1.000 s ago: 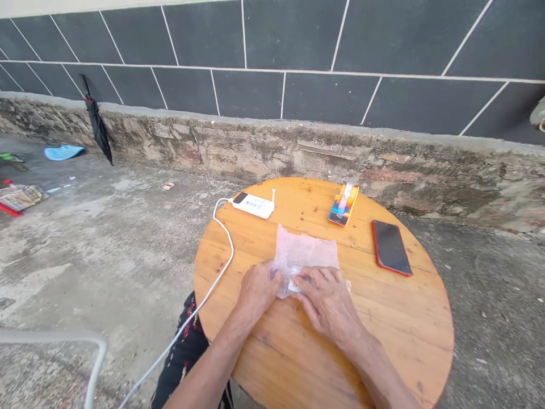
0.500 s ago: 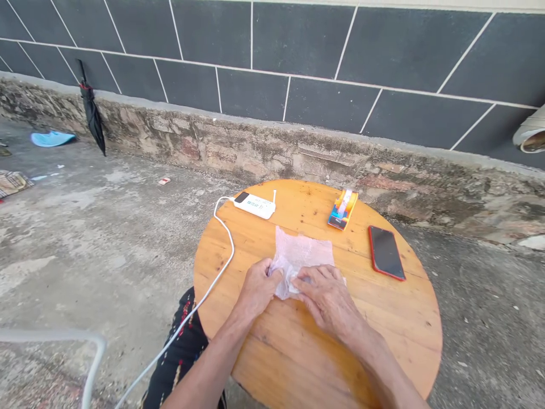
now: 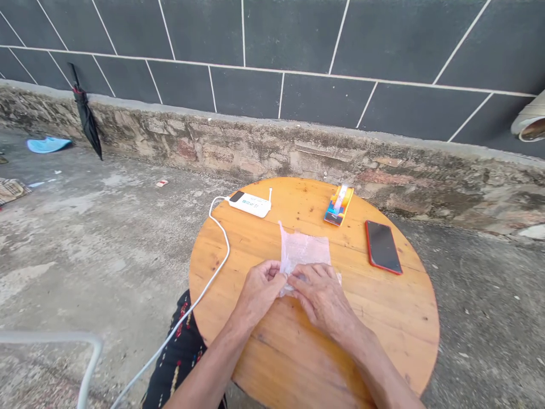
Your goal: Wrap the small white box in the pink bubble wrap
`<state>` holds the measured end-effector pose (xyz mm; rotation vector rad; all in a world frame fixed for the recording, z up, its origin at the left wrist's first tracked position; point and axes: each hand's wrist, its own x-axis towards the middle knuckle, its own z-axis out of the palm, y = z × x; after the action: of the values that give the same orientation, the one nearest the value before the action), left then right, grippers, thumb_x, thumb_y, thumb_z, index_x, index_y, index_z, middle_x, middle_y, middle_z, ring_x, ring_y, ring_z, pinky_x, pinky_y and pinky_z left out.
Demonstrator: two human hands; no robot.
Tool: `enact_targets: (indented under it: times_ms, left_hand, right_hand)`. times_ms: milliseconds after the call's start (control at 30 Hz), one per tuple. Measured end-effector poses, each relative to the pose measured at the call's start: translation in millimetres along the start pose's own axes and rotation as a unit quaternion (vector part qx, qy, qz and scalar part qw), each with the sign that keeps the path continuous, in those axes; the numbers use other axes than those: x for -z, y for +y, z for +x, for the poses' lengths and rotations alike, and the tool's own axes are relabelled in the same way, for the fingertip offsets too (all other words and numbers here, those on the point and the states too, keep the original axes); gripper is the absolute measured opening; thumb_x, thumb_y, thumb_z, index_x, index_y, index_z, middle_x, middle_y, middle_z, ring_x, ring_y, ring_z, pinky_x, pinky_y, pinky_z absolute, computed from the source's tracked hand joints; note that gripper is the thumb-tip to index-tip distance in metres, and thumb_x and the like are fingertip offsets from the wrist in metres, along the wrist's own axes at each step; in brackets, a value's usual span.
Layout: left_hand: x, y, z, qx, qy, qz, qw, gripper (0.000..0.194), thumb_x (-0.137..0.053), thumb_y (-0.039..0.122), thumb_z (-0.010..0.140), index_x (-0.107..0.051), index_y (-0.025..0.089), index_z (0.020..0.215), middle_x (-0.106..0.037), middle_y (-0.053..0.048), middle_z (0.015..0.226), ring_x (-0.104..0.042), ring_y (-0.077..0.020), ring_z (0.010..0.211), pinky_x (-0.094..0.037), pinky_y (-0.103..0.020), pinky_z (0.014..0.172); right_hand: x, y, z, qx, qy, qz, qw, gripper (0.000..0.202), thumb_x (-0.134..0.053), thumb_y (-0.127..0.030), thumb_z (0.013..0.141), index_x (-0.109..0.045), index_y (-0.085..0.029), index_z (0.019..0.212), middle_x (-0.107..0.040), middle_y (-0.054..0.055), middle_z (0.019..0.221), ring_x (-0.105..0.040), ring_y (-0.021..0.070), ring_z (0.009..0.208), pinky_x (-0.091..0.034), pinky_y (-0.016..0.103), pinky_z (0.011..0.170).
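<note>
A pinkish, translucent sheet of wrap (image 3: 307, 249) lies on the round wooden table (image 3: 272, 363), its near part bunched between my hands. My left hand (image 3: 261, 287) pinches the near left edge of the wrap between thumb and fingers. My right hand (image 3: 319, 292) is closed over the bunched near part, fingertips beside my left thumb. What lies inside the folds is hidden under my fingers.
Farther back on the table are a white power bank (image 3: 250, 204) with a white cable (image 3: 228, 244), an orange and blue tape dispenser (image 3: 339, 205) and a red-edged phone (image 3: 383, 247). A black umbrella (image 3: 87, 116) leans on the wall at the left.
My left fingers have curled in and my left thumb has moved right, closer to my right fingertips. The near left part of the wrap is more gathered. The view has shifted slightly.
</note>
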<state>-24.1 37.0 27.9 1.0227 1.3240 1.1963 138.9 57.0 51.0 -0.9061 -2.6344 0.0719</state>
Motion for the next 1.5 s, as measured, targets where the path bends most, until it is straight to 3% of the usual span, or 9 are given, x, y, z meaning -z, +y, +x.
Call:
enact_targets:
  times_ms: [167, 367, 567, 700, 867, 1067, 1233, 1333, 1500]
  left_hand:
    - [-3.1, -10.4, -6.8, -0.043, 0.019, 0.031, 0.998, 0.023, -0.061, 0.023, 0.073, -0.066, 0.016, 0.094, -0.07, -0.003, 0.086, -0.063, -0.0152, 0.076, -0.049, -0.023, 0.07]
    - [-6.8, -16.5, -7.5, -0.065, 0.069, 0.078, 0.992, 0.015, -0.057, 0.025, 0.076, -0.065, 0.016, 0.085, -0.068, -0.001, 0.076, -0.061, -0.0144, 0.07, -0.046, -0.022, 0.062]
    - [-11.8, -9.2, -8.1, -0.123, 0.106, 0.203, 0.966, 0.013, -0.053, 0.019, 0.076, -0.066, 0.018, 0.076, -0.063, 0.001, 0.071, -0.056, -0.0128, 0.065, -0.042, -0.022, 0.061]
    - [-14.0, -3.1, -13.0, -0.17, 0.073, 0.269, 0.945, 0.018, -0.053, 0.016, 0.076, -0.068, 0.019, 0.085, -0.062, -0.001, 0.076, -0.055, -0.0131, 0.067, -0.043, -0.023, 0.063]
    - [-4.1, 0.9, -22.1, -0.225, 0.002, 0.279, 0.934, 0.041, -0.048, 0.002, 0.069, -0.064, 0.016, 0.105, -0.062, -0.003, 0.086, -0.058, -0.0143, 0.075, -0.048, -0.025, 0.069]
    - [0.2, -9.5, -19.0, -0.285, -0.021, 0.297, 0.911, 0.028, -0.046, 0.007, 0.085, -0.068, 0.019, 0.097, -0.061, -0.005, 0.093, -0.06, -0.0143, 0.086, -0.049, -0.026, 0.076]
    - [-1.3, -16.6, -16.8, -0.365, 0.017, 0.385, 0.848, 0.029, -0.047, 0.006, 0.085, -0.068, 0.02, 0.099, -0.059, -0.007, 0.102, -0.056, -0.0187, 0.09, -0.049, -0.032, 0.076]
    - [-1.0, -14.1, -16.0, -0.406, -0.011, 0.405, 0.819, 0.029, -0.045, 0.005, 0.086, -0.065, 0.017, 0.102, -0.062, -0.008, 0.102, -0.054, -0.0212, 0.094, -0.049, -0.036, 0.081]
    - [-0.8, -8.4, -14.6, -0.428, -0.054, 0.41, 0.804, 0.026, -0.043, 0.004, 0.087, -0.063, 0.013, 0.102, -0.065, -0.008, 0.097, -0.055, -0.0207, 0.094, -0.05, -0.035, 0.084]
  right_hand:
    - [-7.5, 3.5, -4.7, -0.022, 0.016, 0.042, 0.999, 0.023, -0.055, -0.01, 0.085, -0.061, -0.021, 0.105, -0.063, 0.006, 0.108, -0.052, 0.0219, 0.094, -0.038, 0.037, 0.083]
    - [-11.4, 6.8, -8.3, -0.055, 0.058, 0.12, 0.99, 0.027, -0.055, -0.012, 0.086, -0.054, -0.019, 0.112, -0.061, 0.01, 0.111, -0.053, 0.0246, 0.098, -0.043, 0.039, 0.085]
    - [-11.8, 7.5, -9.4, -0.08, 0.054, 0.131, 0.987, 0.042, -0.06, -0.012, 0.082, -0.047, -0.019, 0.122, -0.062, 0.01, 0.105, -0.055, 0.0254, 0.096, -0.047, 0.039, 0.081]
    - [-14.1, 9.4, -11.0, -0.079, 0.056, 0.136, 0.986, 0.047, -0.06, -0.009, 0.08, -0.045, -0.02, 0.123, -0.061, 0.01, 0.11, -0.053, 0.0266, 0.104, -0.047, 0.042, 0.086]
    - [-13.9, 11.5, -11.0, -0.073, 0.059, 0.163, 0.982, 0.044, -0.061, -0.012, 0.082, -0.045, -0.021, 0.121, -0.06, 0.009, 0.113, -0.054, 0.0257, 0.105, -0.046, 0.042, 0.089]
    - [-14.8, 11.4, -10.4, -0.067, 0.074, 0.163, 0.982, 0.045, -0.061, -0.013, 0.081, -0.044, -0.021, 0.123, -0.059, 0.01, 0.117, -0.055, 0.0255, 0.107, -0.046, 0.042, 0.091]
    - [-15.7, 12.2, -11.3, -0.065, 0.079, 0.169, 0.98, 0.044, -0.059, -0.013, 0.081, -0.045, -0.021, 0.122, -0.06, 0.009, 0.116, -0.055, 0.0243, 0.107, -0.046, 0.041, 0.091]
    - [-16.9, 13.0, -11.0, -0.061, 0.082, 0.169, 0.98, 0.045, -0.058, -0.011, 0.08, -0.045, -0.021, 0.123, -0.06, 0.01, 0.116, -0.055, 0.0244, 0.108, -0.046, 0.043, 0.093]
    - [-10.3, 10.3, -9.3, -0.054, 0.066, 0.164, 0.983, 0.048, -0.058, -0.012, 0.079, -0.046, -0.02, 0.124, -0.06, 0.01, 0.117, -0.054, 0.0244, 0.112, -0.04, 0.047, 0.102]
